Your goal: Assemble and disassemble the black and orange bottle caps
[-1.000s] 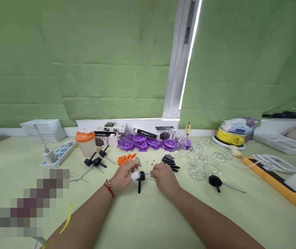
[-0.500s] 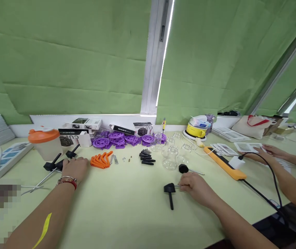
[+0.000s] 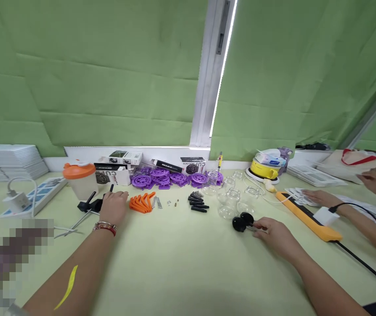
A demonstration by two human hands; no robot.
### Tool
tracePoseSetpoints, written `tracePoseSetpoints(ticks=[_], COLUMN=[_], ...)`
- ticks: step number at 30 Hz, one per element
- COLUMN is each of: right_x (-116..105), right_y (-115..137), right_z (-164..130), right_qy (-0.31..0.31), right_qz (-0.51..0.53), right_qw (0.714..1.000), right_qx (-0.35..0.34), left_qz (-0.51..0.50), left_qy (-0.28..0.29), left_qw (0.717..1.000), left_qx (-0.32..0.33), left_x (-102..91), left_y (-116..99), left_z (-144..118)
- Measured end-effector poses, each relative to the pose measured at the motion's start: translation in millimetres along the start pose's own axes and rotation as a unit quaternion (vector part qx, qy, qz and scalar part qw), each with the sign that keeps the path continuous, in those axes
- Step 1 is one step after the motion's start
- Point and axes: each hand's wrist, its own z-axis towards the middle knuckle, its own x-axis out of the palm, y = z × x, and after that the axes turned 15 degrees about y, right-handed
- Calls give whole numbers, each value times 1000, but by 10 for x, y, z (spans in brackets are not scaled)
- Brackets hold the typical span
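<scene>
Green blinds (image 3: 118, 66) hang behind a pale green table (image 3: 181, 263), and from my station I take the orange hooks (image 3: 142, 202) on it as my landmark. Just left of the hooks I have my left hand (image 3: 113, 208) lowered over black-headed rods (image 3: 83, 206), fingers bent down; the hand hides what they touch, so I can't tell whether they grasp one. Well to the right of the hooks and a little nearer me, two round black pieces (image 3: 239, 224) lie side by side. My right hand (image 3: 275, 235) is at the right-hand one, fingers curled toward it, and I can't tell whether they grip it or are loose. Metal screws (image 3: 159, 202) and black handles (image 3: 198, 203) lie right of the hooks, with clear cups (image 3: 229, 204) farther right. Behind the hooks I see purple wheels (image 3: 142, 181); a shaker cup (image 3: 81, 184) stands to their left, and another person's hand (image 3: 323, 197) is far to their right.
</scene>
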Motion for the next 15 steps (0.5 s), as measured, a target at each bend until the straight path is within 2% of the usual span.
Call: tracePoseSetpoints(ticks=[4,7,9,11,13,15], right_x=[-52,-99,-109,-88,-34,43], right_y=[-18,200,508,920,1372,1789], right_z=[2,-4,-28,-75,-129,-159], right_qy=[-23,-36,-32,-20,-1,19], right_qz=[-57,-77,-72,-55,-47,-27], right_qw=[998,994,992,984,969,955], right_qx=[-27,-61,-103,-166,-241,-294], left_qz=[-32,-48,-53,-51,-47,-45], left_qy=[-116,-201,-252,-296,-312,-301], left_qw=[993,976,956,927,904,886], left_qx=[12,76,143,226,288,348], left_x=[-49,-112,-157,-200,-243,-285], left_y=[-106,-283,-438,-604,-759,-886], left_z=[-62,-146,-206,-272,-351,-440])
